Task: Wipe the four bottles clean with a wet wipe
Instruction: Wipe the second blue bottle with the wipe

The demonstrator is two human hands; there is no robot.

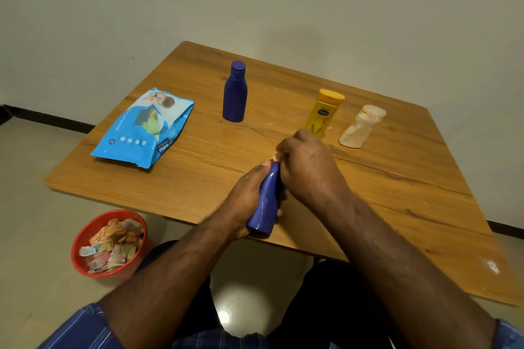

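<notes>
Head view shows, left to right, a red bowl [109,244] of scraps on the floor, a blue wipes pack [144,129] and a standing blue bottle [235,92] on the table [397,178], the left hand [246,195] wrapped around a tilted blue bottle [266,204] at the near edge, the right hand [309,167] curled over its top, then a yellow bottle [323,112] and a stained white bottle [361,127].

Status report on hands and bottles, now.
Left hand grips blue bottle body. Right hand curled round its top; wipe not visible. Three bottles standing beyond; nothing in the way.

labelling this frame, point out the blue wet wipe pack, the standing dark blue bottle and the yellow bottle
blue plastic wet wipe pack [141,130]: head view, middle of its printed top face
standing dark blue plastic bottle [234,99]: head view, mid body
yellow plastic bottle with yellow cap [321,115]: head view, on its label
</notes>
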